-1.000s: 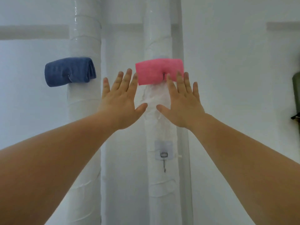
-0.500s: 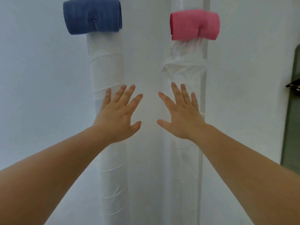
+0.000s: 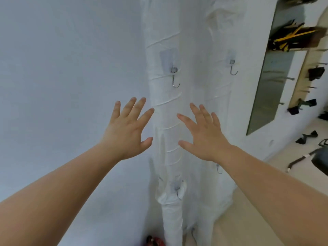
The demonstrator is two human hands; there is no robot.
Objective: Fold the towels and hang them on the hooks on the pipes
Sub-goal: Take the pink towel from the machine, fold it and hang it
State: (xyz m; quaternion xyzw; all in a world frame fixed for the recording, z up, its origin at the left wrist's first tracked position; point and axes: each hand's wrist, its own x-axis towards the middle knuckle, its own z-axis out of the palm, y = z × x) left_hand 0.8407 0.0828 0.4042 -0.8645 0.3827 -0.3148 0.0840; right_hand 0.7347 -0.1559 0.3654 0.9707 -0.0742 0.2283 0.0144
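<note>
Head view: your left hand [image 3: 126, 132] and right hand [image 3: 205, 137] are both raised with their backs to you. The fingers are straight and spread wide, they grip nothing, and the two hands are apart.

The left pipe [image 3: 165, 119] shows in the gap between them. It is wrapped in white and stands upright, its long axis running from the top of the view to the bottom. The right pipe [image 3: 221, 32] stands just beside it, also upright, and your right hand covers part of its middle.

Above your left hand's fingertips, on the left pipe, the upper left hook [image 3: 174, 79] hangs from a clear pad. Its shank points down and its tip curls up to the right, and it is bare. The upper right hook [image 3: 233, 69] sits on the right pipe above your right hand, turned the same way and also bare.

Lower on the left pipe, the lower left hook [image 3: 177, 190] sits among crumpled wrap, too blurred for you to read its direction. A lower right hook [image 3: 218, 169] peeks out just under your right wrist, partly hidden.

On the wall at the right are a tall grey panel [image 3: 269, 77] and a wooden shelf [image 3: 314, 37] with yellow and black things on it. Black straps [image 3: 306, 137] lie on the pale floor [image 3: 248, 219]. A red thing [image 3: 157, 241] at the foot of the left pipe is cut off by the edge.
</note>
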